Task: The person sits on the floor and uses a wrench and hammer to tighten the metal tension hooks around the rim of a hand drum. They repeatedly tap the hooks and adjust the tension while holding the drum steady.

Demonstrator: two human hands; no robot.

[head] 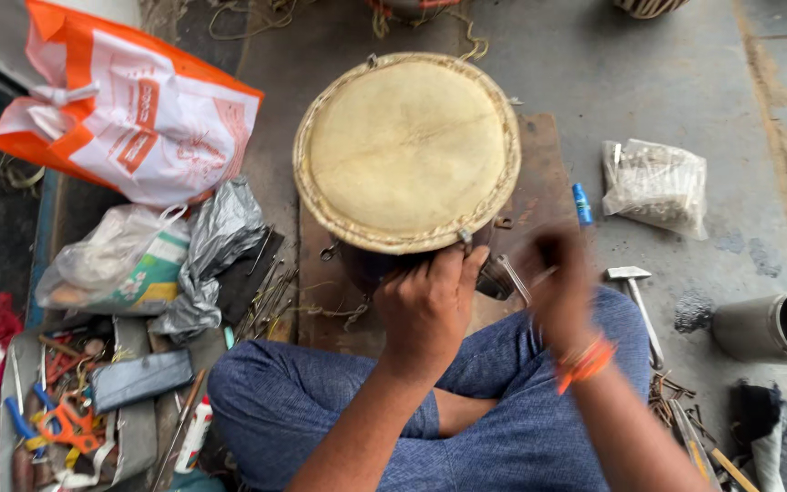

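A round drum with a pale skin head and a braided rim stands on a brown board in front of my crossed legs. My left hand grips the drum's near edge, fingers curled over the rim and a small metal hook. My right hand is blurred beside the drum's right side and holds a thin metal tool whose tip reaches toward the rim; an orange thread band circles that wrist.
An orange and white bag and plastic bags lie at left, a tray of tools at lower left. A hammer, a bag of nails, a blue marker and a grey pipe lie at right.
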